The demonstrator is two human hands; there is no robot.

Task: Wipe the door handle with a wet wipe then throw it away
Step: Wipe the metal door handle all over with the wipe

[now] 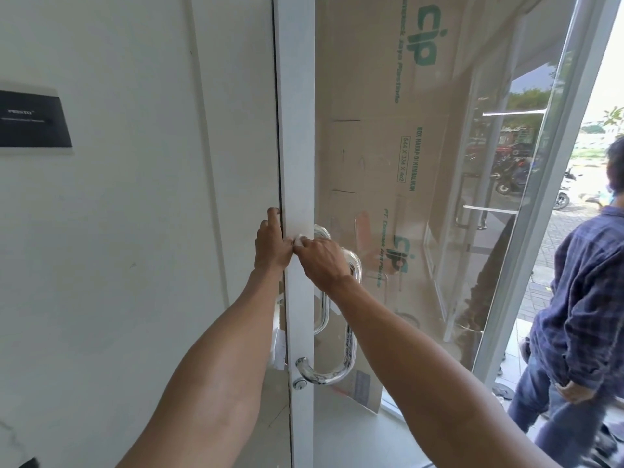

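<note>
A chrome D-shaped door handle [349, 346] is fixed on the white frame of a glass door [297, 130], with a lock cylinder [299, 384] below its lower mount. My right hand [322, 260] covers the handle's top end and pinches a small white wet wipe [299, 240] against the frame there. My left hand [271, 246] rests on the frame's left edge, its fingertips touching the wipe. Most of the wipe is hidden by my fingers.
A white wall with a black plaque [33, 119] stands to the left. Brown cardboard [388, 130] with green print covers the glass behind the handle. A person in a dark checked shirt [580, 298] stands at the right by the open doorway.
</note>
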